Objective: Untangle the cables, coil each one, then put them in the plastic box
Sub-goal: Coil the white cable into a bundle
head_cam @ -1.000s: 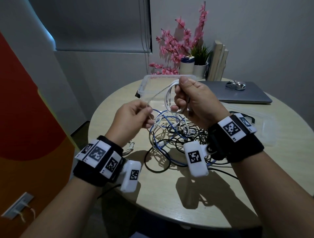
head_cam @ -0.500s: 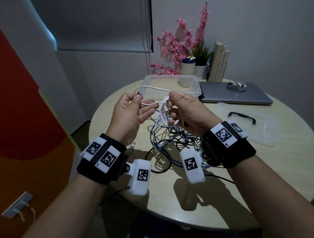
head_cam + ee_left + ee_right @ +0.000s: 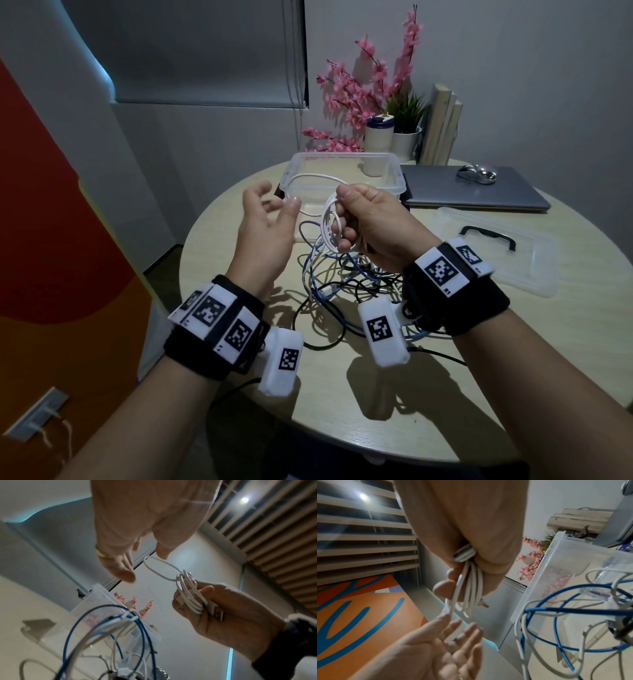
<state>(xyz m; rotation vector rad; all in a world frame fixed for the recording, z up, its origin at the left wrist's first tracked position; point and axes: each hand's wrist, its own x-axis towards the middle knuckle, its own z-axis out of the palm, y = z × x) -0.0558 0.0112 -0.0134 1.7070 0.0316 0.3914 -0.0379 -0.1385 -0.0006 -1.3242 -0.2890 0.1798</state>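
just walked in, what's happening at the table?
A person is sorting a cable tangle. The right hand grips a nearly finished coil of white cable, with one loose loop sticking out toward the left hand, which is open beside it and grips nothing. The remaining blue, white and black cables lie tangled on the round table. The plastic box stands open behind the hands, its lid lying to the right.

On the table (image 3: 513, 377), the tangled cables (image 3: 329, 291) are placed before the plastic box (image 3: 342, 161), whose lid (image 3: 496, 250) is laid to the right, while a laptop (image 3: 472, 195) with a mouse (image 3: 476, 173) on it is set behind the lid, and pots (image 3: 390, 137) are ranged behind the box.
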